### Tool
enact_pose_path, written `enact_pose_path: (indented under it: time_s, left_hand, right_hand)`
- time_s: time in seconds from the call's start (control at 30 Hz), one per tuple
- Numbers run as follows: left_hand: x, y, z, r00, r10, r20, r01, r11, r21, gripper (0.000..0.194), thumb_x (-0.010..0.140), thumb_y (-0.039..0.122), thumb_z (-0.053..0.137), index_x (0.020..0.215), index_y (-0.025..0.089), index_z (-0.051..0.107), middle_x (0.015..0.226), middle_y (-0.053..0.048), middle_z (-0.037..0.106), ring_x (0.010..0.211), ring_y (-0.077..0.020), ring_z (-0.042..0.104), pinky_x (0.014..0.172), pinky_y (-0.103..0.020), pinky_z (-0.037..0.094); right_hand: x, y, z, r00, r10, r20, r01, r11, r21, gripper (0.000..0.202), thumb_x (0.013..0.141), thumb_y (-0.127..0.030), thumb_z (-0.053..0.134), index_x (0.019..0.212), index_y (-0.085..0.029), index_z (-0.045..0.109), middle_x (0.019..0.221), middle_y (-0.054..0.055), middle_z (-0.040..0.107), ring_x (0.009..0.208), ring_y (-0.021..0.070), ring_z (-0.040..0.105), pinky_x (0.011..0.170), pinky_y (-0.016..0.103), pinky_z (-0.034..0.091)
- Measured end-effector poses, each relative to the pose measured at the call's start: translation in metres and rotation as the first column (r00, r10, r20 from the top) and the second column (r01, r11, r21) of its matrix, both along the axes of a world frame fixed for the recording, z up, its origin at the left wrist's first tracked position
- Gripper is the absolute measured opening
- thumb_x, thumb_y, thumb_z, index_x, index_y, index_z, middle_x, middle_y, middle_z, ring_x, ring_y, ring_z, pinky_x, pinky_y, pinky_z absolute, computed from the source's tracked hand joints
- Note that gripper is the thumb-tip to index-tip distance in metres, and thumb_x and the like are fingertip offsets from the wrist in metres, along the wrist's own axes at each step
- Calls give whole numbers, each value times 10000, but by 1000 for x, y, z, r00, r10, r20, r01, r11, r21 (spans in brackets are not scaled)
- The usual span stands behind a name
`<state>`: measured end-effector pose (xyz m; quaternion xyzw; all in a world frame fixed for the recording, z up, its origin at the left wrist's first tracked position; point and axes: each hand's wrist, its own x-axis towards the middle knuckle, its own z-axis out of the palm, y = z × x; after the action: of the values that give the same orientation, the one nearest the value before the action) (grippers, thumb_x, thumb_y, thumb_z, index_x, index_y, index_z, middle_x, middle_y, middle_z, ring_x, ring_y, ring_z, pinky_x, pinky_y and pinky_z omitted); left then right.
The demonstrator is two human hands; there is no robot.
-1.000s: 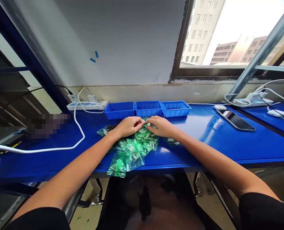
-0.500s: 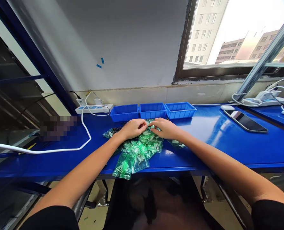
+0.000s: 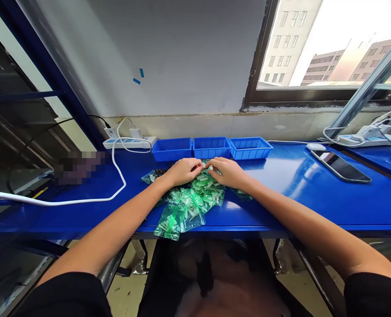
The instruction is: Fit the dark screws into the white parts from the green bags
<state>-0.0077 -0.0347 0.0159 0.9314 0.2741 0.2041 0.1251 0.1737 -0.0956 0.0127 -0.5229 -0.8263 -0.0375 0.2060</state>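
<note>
A heap of small green-tinted clear plastic bags [image 3: 190, 200] with pale little parts inside lies on the blue table, some bags reaching its front edge. Over the back of this heap, my left hand [image 3: 186, 171] is closed, thumb and fingers pinched at the film of a bag. Facing it from the right, my right hand [image 3: 226, 171] is curled in the same kind of pinch, its fingertips close to the left ones. Green film shows between the two hands; the exact hold is partly hidden by the fingers. Dark parts in a bag [image 3: 154, 175] lie left of my left hand.
Three blue bins stand in a row behind my hands: left bin [image 3: 171, 150], middle bin [image 3: 211, 148], right bin [image 3: 250, 149]. A power strip [image 3: 129, 143] with a white cable [image 3: 116, 169] is at the left. A phone [image 3: 341, 166] lies at the right.
The view has tilted slightly, so the scene sits a little higher. Both hands stay over the bags, with the fingertips slightly shifted and a small gap between them.
</note>
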Motion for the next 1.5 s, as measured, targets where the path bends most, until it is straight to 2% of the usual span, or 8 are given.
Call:
enact_pose_path:
  time_s: [0.37,0.63,0.8,1.13,1.23,1.3,1.43,1.5]
  left_hand:
    - [0,-4,1,999,-10,51,12,999,-47,218,836,342,463,818,174,602,667,-11,624,605,-149,556,571,-248,382]
    - [0,-5,3,1000,-25,-13,26,998,63,253,862,315,406,759,179,593,694,-25,621,639,-162,546,583,-258,344]
    - [0,-8,7,999,-22,-46,27,995,96,295,888,307,352,755,184,584,714,-28,624,661,-166,550,614,-263,352]
    - [1,-9,9,993,12,-119,-1,995,95,329,889,296,322,809,175,617,826,-49,682,765,-183,609,693,-273,406]
    - [0,-11,16,981,119,-151,-106,990,92,314,883,316,353,876,190,641,888,-43,698,826,-197,621,700,-275,414]
    - [-6,-10,24,951,271,-148,-259,961,98,299,870,345,395,948,210,650,952,-40,701,878,-214,624,690,-279,419]
    - [-32,0,42,786,605,-126,-591,796,133,358,875,414,388,1012,208,647,1028,-75,686,945,-258,622,713,-309,438]
    - [-46,6,47,696,683,-223,-674,728,129,406,877,467,367,972,199,657,1010,-92,689,954,-286,624,726,-328,448]
  right_hand:
    - [-6,-2,1,994,-108,-23,109,993,48,177,898,-167,430,903,-186,606,883,63,658,826,188,597,667,261,385]
    - [-7,-3,2,998,-54,-42,56,997,43,195,873,-212,537,1053,-172,600,816,43,637,761,168,579,654,248,376]
    - [-4,0,0,999,-6,-49,13,990,141,148,876,-202,513,946,-187,643,809,43,634,756,159,573,655,244,377]
    - [-1,2,-5,997,27,-73,-9,974,226,168,864,-188,499,924,-192,657,823,39,676,722,150,598,641,237,390]
    - [0,4,-3,995,8,-97,17,968,251,166,862,-189,486,885,-198,650,835,40,693,755,162,618,650,241,398]
    - [6,7,1,988,-59,-142,96,958,269,159,858,-199,487,877,-194,645,803,39,693,728,167,620,629,244,391]
    - [27,13,14,925,-271,-264,347,889,301,165,849,-225,488,864,-173,644,683,33,663,613,173,591,558,250,340]
    - [39,16,17,881,-361,-306,449,843,296,158,834,-236,498,838,-175,644,657,30,653,589,176,578,539,249,317]
